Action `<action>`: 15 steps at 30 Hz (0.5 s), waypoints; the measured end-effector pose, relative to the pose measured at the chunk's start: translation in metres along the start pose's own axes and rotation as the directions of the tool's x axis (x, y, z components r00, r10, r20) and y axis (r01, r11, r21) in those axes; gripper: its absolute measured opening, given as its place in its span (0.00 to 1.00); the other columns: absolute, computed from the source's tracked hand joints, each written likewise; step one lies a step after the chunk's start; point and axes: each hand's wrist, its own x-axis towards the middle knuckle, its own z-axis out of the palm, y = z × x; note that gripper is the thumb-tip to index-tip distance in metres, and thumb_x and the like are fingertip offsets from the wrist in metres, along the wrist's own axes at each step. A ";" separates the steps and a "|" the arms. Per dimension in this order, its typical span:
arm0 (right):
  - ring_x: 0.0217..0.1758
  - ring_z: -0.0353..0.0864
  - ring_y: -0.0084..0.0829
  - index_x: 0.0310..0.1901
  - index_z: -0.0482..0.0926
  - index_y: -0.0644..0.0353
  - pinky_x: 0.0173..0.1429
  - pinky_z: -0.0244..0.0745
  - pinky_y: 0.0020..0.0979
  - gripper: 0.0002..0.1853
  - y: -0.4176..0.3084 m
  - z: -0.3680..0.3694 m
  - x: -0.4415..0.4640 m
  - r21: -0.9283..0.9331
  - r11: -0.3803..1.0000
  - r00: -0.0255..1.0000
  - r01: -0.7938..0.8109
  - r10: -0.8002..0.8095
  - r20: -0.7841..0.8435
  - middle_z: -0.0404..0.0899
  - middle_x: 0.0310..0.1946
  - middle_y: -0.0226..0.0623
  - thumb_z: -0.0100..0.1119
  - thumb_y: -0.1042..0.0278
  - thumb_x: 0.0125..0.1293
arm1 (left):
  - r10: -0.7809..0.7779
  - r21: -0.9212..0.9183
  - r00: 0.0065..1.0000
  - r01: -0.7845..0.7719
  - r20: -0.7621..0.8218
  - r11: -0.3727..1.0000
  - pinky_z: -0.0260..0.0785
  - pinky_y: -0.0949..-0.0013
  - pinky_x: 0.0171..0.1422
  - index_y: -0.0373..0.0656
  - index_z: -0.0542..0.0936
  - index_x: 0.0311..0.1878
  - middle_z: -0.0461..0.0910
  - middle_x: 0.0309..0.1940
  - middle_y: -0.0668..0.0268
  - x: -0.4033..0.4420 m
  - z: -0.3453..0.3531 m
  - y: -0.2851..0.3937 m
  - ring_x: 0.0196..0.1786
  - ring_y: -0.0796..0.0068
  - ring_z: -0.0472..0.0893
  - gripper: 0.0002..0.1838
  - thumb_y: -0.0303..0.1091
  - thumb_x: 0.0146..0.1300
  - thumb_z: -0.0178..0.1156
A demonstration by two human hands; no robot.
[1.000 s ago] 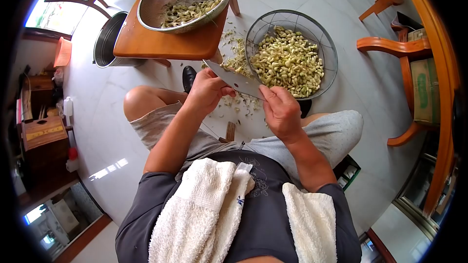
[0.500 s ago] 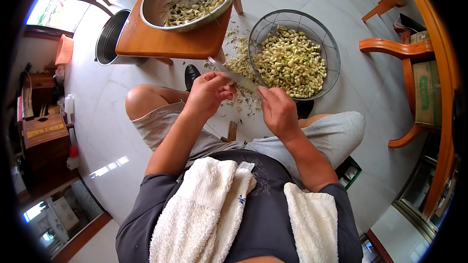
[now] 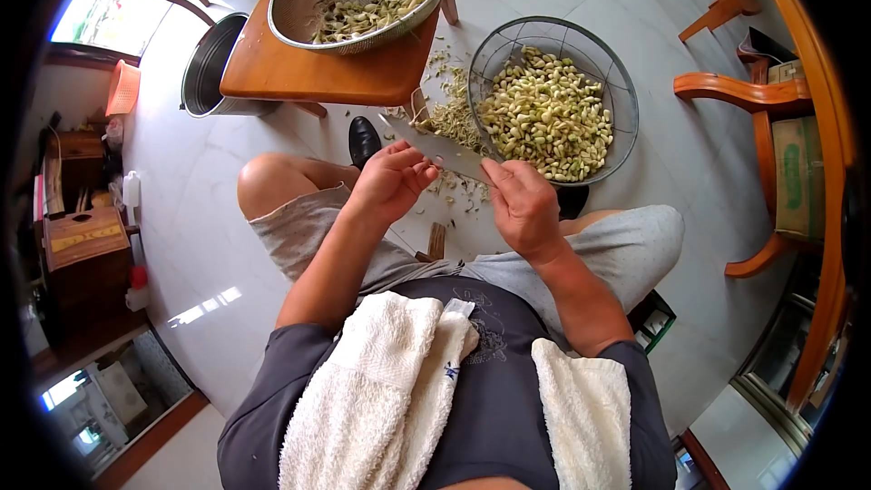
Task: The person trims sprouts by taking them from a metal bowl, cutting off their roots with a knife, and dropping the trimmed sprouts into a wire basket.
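My right hand [image 3: 524, 204] is closed round the handle end of a wide knife [image 3: 445, 151], whose blade points up and left. Beside the blade, my left hand [image 3: 392, 183] has its fingers curled together; whatever is between them is too small to make out. A wire basket [image 3: 626, 82] on the floor holds many pale green-yellow pieces [image 3: 544, 113]. Trimmings [image 3: 451, 120] lie scattered between the basket and a wooden chair [image 3: 331, 80]. On that chair's seat, a metal colander [image 3: 295, 4] holds unsorted-looking plant pieces [image 3: 372, 16].
A metal bucket [image 3: 201, 68] stands left of the chair. My black shoe [image 3: 364, 141] is beyond my left hand. More wooden chairs [image 3: 726, 86] and a cardboard box [image 3: 798, 177] are at the right. An orange basket [image 3: 123, 89] and a wooden cabinet [image 3: 86, 240] are at the left.
The knife blade has turned from nearly edge-on to showing its broad side. My left hand has shifted slightly beside it. The whole view has drifted a little to the right.
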 end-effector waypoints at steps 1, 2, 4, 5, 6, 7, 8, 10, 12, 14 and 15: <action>0.31 0.77 0.39 0.46 0.79 0.64 0.36 0.73 0.34 0.17 0.000 0.000 0.000 -0.021 1.000 1.000 0.013 -0.013 0.004 0.76 0.34 0.41 0.60 0.82 0.51 | 0.015 -0.008 1.000 -0.015 -0.024 1.000 0.77 0.73 0.42 0.31 0.73 0.44 0.79 0.38 0.58 0.000 0.002 -0.001 0.38 0.70 0.81 0.07 0.22 0.65 0.49; 0.32 0.77 0.39 0.46 0.79 0.64 0.36 0.73 0.35 0.18 0.000 0.000 0.000 -0.042 0.999 1.000 0.025 -0.024 0.007 0.75 0.34 0.41 0.60 0.82 0.51 | 0.029 -0.016 0.998 -0.030 -0.047 0.999 0.77 0.72 0.42 0.32 0.74 0.42 0.79 0.38 0.58 -0.001 0.006 -0.003 0.38 0.70 0.81 0.06 0.22 0.64 0.49; 0.32 0.77 0.39 0.46 0.79 0.64 0.36 0.73 0.35 0.18 0.001 0.001 -0.001 -0.065 0.997 0.999 0.036 -0.035 0.010 0.75 0.33 0.41 0.60 0.82 0.50 | 0.046 -0.016 0.996 -0.047 -0.079 0.999 0.77 0.71 0.42 0.32 0.74 0.40 0.80 0.37 0.59 -0.003 0.014 -0.005 0.37 0.70 0.81 0.06 0.21 0.64 0.49; 0.32 0.77 0.39 0.46 0.79 0.64 0.36 0.73 0.35 0.18 0.001 0.001 -0.002 -0.067 0.997 0.999 0.035 -0.035 0.008 0.75 0.33 0.40 0.60 0.82 0.50 | 0.049 -0.009 0.995 -0.050 -0.085 0.999 0.77 0.71 0.42 0.32 0.75 0.40 0.80 0.37 0.59 -0.003 0.017 -0.006 0.37 0.70 0.81 0.06 0.21 0.64 0.49; 0.32 0.77 0.40 0.46 0.79 0.64 0.36 0.73 0.35 0.18 0.001 0.002 -0.002 -0.070 0.997 0.999 0.034 -0.034 0.006 0.75 0.33 0.40 0.61 0.82 0.49 | 0.052 0.000 0.994 -0.052 -0.092 0.999 0.77 0.70 0.42 0.32 0.75 0.39 0.80 0.36 0.59 -0.003 0.018 -0.007 0.37 0.70 0.81 0.06 0.21 0.63 0.49; 0.32 0.77 0.40 0.46 0.79 0.64 0.36 0.73 0.35 0.18 0.001 0.001 -0.002 -0.071 0.997 0.999 0.037 -0.036 0.005 0.75 0.33 0.40 0.61 0.82 0.49 | 0.055 -0.001 0.994 -0.055 -0.093 0.998 0.77 0.70 0.42 0.32 0.75 0.39 0.80 0.36 0.59 -0.003 0.019 -0.008 0.36 0.70 0.81 0.06 0.21 0.63 0.49; 0.32 0.77 0.40 0.46 0.79 0.64 0.36 0.73 0.35 0.18 0.001 0.001 -0.002 -0.072 0.997 0.999 0.039 -0.039 0.004 0.75 0.33 0.40 0.61 0.82 0.49 | 0.057 -0.002 0.994 -0.058 -0.094 0.998 0.77 0.69 0.41 0.32 0.75 0.39 0.80 0.36 0.59 -0.003 0.018 -0.009 0.36 0.70 0.81 0.06 0.21 0.63 0.49; 0.32 0.77 0.40 0.46 0.79 0.64 0.36 0.73 0.35 0.19 0.001 0.001 -0.003 -0.074 0.996 0.999 0.041 -0.041 0.005 0.75 0.33 0.40 0.61 0.82 0.49 | 0.063 -0.002 0.994 -0.064 -0.088 0.998 0.77 0.69 0.41 0.32 0.76 0.39 0.80 0.35 0.59 -0.001 0.018 -0.011 0.36 0.70 0.81 0.06 0.21 0.63 0.49; 0.32 0.77 0.40 0.46 0.79 0.64 0.36 0.73 0.35 0.19 0.002 0.001 -0.004 -0.075 0.996 0.999 0.039 -0.039 0.007 0.75 0.33 0.40 0.61 0.82 0.49 | 0.071 0.000 0.995 -0.071 -0.074 0.997 0.76 0.69 0.41 0.32 0.76 0.39 0.80 0.36 0.59 -0.001 0.016 -0.013 0.36 0.70 0.81 0.06 0.21 0.63 0.49; 0.32 0.77 0.40 0.46 0.79 0.64 0.36 0.73 0.35 0.19 0.001 0.001 -0.004 -0.081 0.996 0.999 0.037 -0.036 0.010 0.75 0.33 0.40 0.61 0.82 0.49 | 0.083 0.001 0.995 -0.083 -0.059 0.997 0.76 0.70 0.40 0.32 0.75 0.40 0.80 0.36 0.59 0.000 0.015 -0.014 0.36 0.71 0.81 0.06 0.21 0.64 0.49; 0.32 0.77 0.40 0.46 0.79 0.64 0.36 0.73 0.35 0.19 0.001 0.001 -0.005 -0.083 0.996 0.999 0.036 -0.035 0.011 0.75 0.33 0.40 0.61 0.82 0.48 | 0.090 0.001 0.995 -0.090 -0.051 0.996 0.76 0.70 0.40 0.32 0.75 0.40 0.80 0.36 0.60 0.000 0.015 -0.014 0.36 0.71 0.81 0.06 0.22 0.64 0.49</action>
